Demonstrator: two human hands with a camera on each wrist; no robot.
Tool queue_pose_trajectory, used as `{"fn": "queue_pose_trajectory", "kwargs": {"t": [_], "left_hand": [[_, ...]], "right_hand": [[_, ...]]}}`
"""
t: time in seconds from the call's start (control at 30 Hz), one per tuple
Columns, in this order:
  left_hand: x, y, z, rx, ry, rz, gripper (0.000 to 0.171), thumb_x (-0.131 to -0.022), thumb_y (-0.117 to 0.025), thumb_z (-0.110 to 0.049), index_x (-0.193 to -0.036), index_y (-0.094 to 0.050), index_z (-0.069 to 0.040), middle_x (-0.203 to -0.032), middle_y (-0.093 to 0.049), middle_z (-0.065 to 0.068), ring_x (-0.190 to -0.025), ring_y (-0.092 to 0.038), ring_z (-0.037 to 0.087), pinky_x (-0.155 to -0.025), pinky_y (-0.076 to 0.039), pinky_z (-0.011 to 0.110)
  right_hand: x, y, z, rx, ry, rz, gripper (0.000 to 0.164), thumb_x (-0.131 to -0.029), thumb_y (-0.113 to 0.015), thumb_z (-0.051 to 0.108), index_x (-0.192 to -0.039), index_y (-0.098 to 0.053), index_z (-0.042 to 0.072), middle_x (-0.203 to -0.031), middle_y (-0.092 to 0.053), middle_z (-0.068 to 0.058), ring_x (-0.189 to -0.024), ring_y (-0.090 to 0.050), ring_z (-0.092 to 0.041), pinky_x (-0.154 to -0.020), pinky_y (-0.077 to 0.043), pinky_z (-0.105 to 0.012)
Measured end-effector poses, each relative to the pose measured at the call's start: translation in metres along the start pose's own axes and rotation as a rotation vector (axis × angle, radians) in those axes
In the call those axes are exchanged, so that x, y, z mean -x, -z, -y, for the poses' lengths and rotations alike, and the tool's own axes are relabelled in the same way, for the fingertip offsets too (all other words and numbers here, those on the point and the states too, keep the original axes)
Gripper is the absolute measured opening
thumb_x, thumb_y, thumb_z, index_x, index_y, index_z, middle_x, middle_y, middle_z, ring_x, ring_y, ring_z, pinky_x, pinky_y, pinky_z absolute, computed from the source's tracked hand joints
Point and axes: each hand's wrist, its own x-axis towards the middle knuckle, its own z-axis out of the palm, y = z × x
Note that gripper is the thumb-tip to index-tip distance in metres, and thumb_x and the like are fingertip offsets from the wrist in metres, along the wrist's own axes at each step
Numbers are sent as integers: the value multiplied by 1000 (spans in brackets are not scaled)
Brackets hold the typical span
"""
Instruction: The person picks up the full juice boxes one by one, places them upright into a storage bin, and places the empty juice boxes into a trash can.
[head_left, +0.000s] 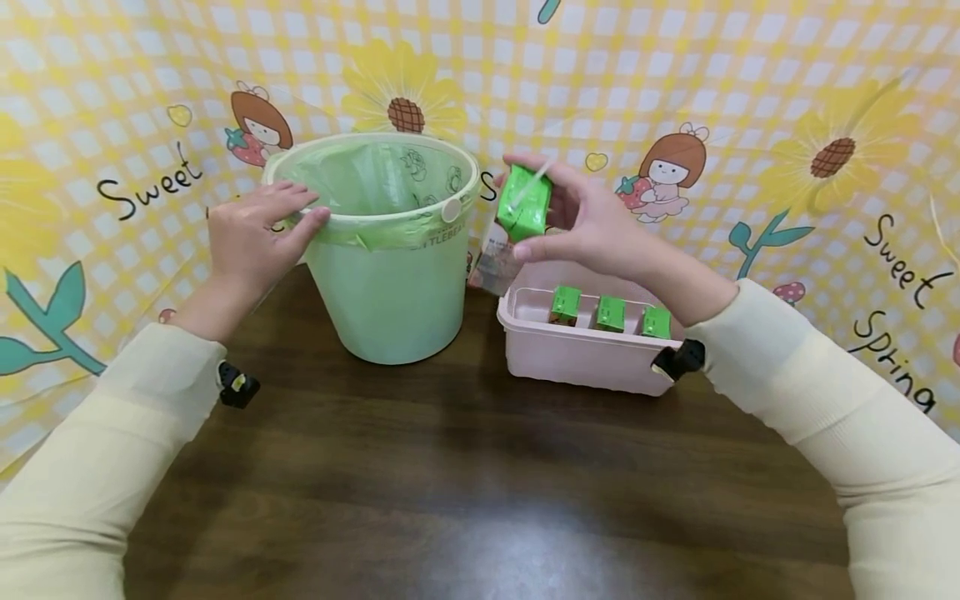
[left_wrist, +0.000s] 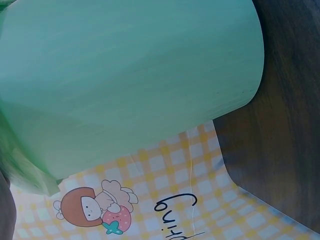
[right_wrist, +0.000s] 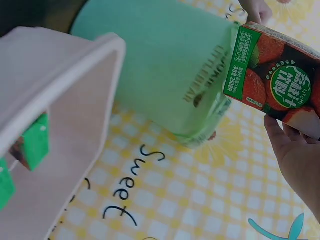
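Note:
In the head view my right hand (head_left: 581, 217) grips a juice box (head_left: 525, 202), its green end turned up and a white straw lying across it. The right wrist view shows the printed side of this juice box (right_wrist: 275, 77), with red lychees and a green label, and fingers under it. It is beside the rim of a light green trash bin (head_left: 390, 292), above the table. My left hand (head_left: 258, 229) holds the bin's rim at the near left, fingers over the edge and thumb along it. A thin green bag (head_left: 348, 179) lines the bin and folds over its rim.
Right of the bin stands a pale pink basket (head_left: 585, 358) with several green-topped juice boxes (head_left: 611, 313) upright in a row. Both containers rest on a dark wooden table (head_left: 420, 475). A yellow checked cloth (head_left: 525, 92) with printed flowers and figures hangs behind.

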Motion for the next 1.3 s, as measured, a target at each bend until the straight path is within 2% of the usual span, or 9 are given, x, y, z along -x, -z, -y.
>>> {"fn": "queue_pose_trajectory", "kwargs": {"t": [0.1,0.23,0.37,0.6,0.7,0.8,1.0,1.23,1.3], "left_hand": [[0,0,0,-2,-14,2,46,-92,-60,-48,-99,-78,-6,-99,-72,12,-98,-69,28,-70,-53,51],[0,1,0,-19,-30,6,50,-93,-57,-49,-100,-77,-4,-100,-72,13,-98,-69,30,-56,-47,44],[0,1,-1,-29,-38,6,50,-94,-57,-49,-101,-77,-4,-101,-72,13,-98,-68,30,-49,-39,41],[-1,1,0,-33,-46,13,46,-94,-59,-45,-100,-77,-3,-100,-72,14,-98,-68,31,-51,-41,42],[0,2,1,-39,-51,26,44,-93,-61,-43,-101,-77,-3,-101,-72,15,-98,-68,32,-53,-44,43],[-1,4,1,-50,-61,43,42,-93,-62,-42,-101,-77,-3,-101,-71,15,-99,-68,32,-55,-47,43],[-1,3,2,-45,-57,57,41,-92,-63,-41,-102,-77,-4,-101,-71,15,-100,-68,31,-64,-52,48],[1,3,2,-21,-24,20,42,-92,-62,-42,-101,-77,-3,-101,-72,14,-99,-69,29,-56,-47,45],[1,3,2,-18,-22,19,42,-91,-63,-42,-100,-77,-4,-100,-72,13,-99,-69,29,-58,-48,46]], "right_hand": [[-13,2,5,-15,8,-24,81,-78,-72,-11,-148,-34,2,-138,-49,-15,-112,-54,-27,-98,-45,-35],[-29,1,11,-19,14,-64,80,-78,-72,-12,-148,-35,4,-138,-49,-12,-116,-53,-26,-99,-44,-35],[-44,0,14,-8,29,-99,81,-78,-74,-10,-148,-36,6,-139,-49,-9,-120,-52,-24,-101,-43,-35],[-74,-7,15,24,50,-159,82,-78,-77,-5,-148,-37,9,-131,-50,-10,-116,-54,-21,-98,-44,-28],[-86,-12,15,21,54,-167,83,-78,-77,-4,-149,-35,9,-126,-50,-11,-114,-54,-21,-97,-45,-27],[-94,-18,15,23,57,-165,83,-80,-75,-4,-150,-32,7,-128,-48,-12,-115,-53,-20,-96,-45,-26],[-109,-25,10,75,22,-199,84,-80,-77,2,-151,-31,8,-128,-47,-9,-108,-53,-17,-90,-45,-23],[-131,-30,-7,118,-54,-201,87,-81,-79,12,-152,-29,14,-124,-46,-5,-96,-49,-14,-79,-45,-23],[-136,-33,-11,125,-68,-195,87,-81,-80,14,-151,-29,15,-124,-47,-5,-96,-50,-15,-79,-46,-23]]}}
